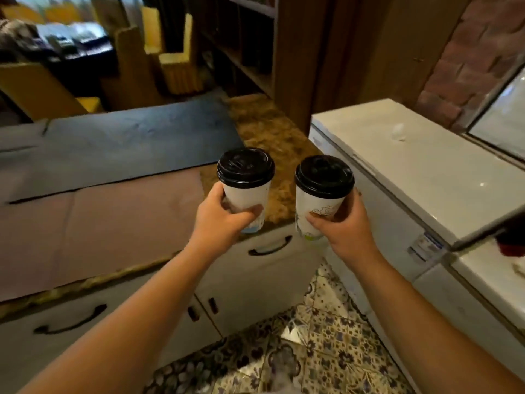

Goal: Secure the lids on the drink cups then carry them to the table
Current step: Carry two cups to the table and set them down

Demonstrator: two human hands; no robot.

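Note:
I hold two white paper drink cups in the air, each with a black plastic lid seated on its rim. My left hand (220,220) wraps the lower half of the left cup (246,196), whose lid (245,167) faces up. My right hand (342,223) grips the right cup (318,207), which has a printed drawing on its side; its lid (324,176) is also on. Both cups are upright, side by side, above the counter's front corner.
A counter (272,132) with a dark mat (133,137) and brown paper (99,220) lies to the left. A white chest freezer (426,166) stands at the right. Patterned floor tiles (326,336) run between them. Wooden chairs (176,64) and shelves stand beyond.

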